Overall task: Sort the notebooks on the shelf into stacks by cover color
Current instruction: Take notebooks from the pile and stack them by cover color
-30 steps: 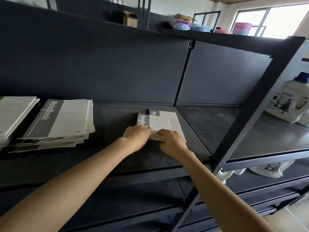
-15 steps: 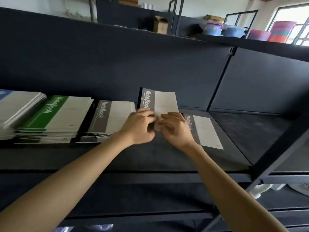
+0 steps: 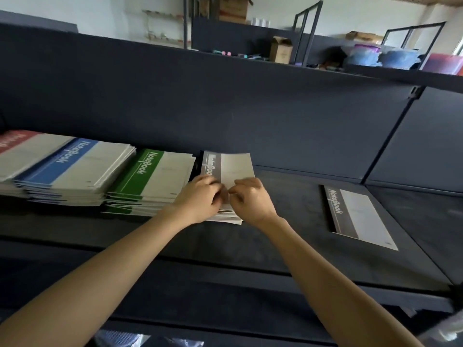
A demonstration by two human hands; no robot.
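Both bare forearms come in from the bottom corners and converge at the middle of the shelf (image 3: 275, 236). Left hand (image 3: 200, 197): knuckles up, fingers curled over the near-left edge of the top grey notebook (image 3: 234, 166), gripping it. Right hand (image 3: 253, 200): just beside the left, nearly touching it, wrist bent inward, thumb and forefinger pinching the same notebook's near edge, other fingers tucked. The notebook is over the grey stack (image 3: 226, 217); its cover is blurred, and whether it rests on the stack or is held just above it cannot be told. Grey stack sits just right of the green stack (image 3: 152, 182), then the blue stack (image 3: 72, 166), and the red stack (image 3: 15, 146) at the left frame edge. A single grey notebook (image 3: 360, 216) lies flat on the same shelf, well apart to the right.
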